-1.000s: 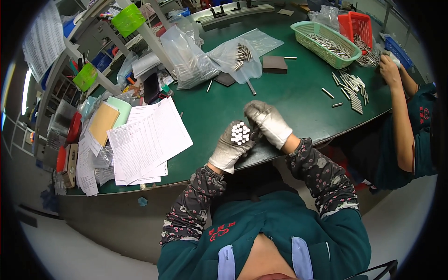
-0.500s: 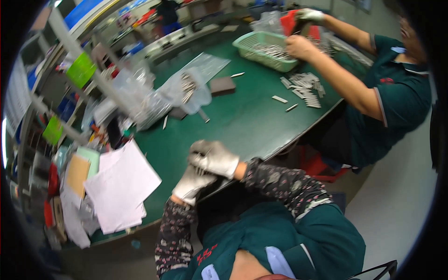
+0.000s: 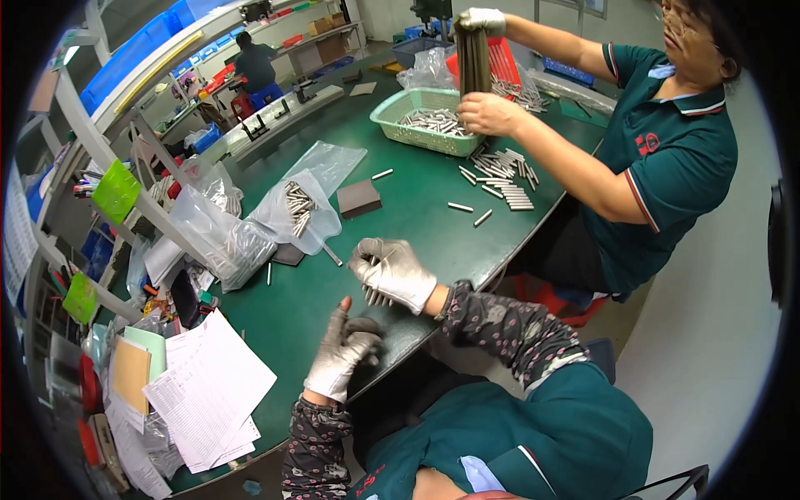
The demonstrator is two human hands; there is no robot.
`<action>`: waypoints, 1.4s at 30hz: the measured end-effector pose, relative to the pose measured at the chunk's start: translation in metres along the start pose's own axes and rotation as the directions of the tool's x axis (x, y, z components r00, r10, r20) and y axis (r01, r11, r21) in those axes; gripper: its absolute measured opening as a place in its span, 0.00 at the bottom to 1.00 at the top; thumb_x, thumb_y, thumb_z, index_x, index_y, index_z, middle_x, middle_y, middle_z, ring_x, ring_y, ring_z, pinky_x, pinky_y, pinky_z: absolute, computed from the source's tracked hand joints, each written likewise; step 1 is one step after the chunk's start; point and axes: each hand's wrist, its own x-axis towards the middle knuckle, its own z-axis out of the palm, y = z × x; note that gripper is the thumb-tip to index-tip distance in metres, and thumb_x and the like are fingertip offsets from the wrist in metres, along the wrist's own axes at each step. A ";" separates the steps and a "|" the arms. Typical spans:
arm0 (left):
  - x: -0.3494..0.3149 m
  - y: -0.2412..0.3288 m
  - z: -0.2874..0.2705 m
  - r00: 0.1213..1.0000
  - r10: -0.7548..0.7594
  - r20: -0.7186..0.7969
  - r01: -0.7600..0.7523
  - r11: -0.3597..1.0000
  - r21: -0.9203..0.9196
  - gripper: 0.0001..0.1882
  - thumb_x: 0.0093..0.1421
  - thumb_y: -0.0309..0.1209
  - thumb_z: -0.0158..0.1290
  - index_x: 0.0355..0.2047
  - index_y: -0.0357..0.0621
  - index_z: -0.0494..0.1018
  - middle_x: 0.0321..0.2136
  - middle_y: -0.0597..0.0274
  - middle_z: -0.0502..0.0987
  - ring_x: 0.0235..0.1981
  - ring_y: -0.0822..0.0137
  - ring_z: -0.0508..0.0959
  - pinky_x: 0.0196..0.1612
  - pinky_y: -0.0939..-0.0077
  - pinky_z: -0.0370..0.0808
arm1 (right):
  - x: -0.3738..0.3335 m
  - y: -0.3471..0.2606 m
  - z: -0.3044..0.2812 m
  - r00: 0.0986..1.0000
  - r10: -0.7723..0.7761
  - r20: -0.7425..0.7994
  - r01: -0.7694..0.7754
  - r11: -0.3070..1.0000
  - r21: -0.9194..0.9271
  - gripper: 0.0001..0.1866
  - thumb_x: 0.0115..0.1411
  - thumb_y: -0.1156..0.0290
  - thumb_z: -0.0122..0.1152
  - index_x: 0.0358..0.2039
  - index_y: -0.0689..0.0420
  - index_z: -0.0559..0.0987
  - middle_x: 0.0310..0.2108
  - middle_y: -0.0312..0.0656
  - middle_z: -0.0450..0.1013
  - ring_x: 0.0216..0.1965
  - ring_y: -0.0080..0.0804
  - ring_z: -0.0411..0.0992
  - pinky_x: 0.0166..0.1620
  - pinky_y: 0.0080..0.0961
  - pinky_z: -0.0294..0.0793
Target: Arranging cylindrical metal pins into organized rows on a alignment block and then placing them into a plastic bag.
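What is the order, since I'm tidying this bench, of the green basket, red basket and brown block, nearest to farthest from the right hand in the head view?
1. Brown block: beyond the right hand, slightly left.
2. Green basket: farther off, to the hand's right.
3. Red basket: beyond the green basket, farther right.

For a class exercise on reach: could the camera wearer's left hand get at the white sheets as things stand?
Probably yes: the left hand seems to hold nothing, and only green tabletop separates it from the white sheets. The right hand, holding metal rods, is out of the way.
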 end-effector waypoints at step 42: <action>0.053 0.001 0.049 0.795 0.491 -0.356 -0.508 0.860 0.053 0.11 0.67 0.34 0.42 0.33 0.42 0.70 0.29 0.67 0.74 0.29 0.76 0.73 0.35 0.82 0.73 | -0.029 0.039 0.042 0.968 0.117 0.223 -0.245 0.244 0.938 0.12 0.64 0.68 0.46 0.42 0.56 0.77 0.36 0.34 0.75 0.34 0.21 0.74 0.40 0.20 0.74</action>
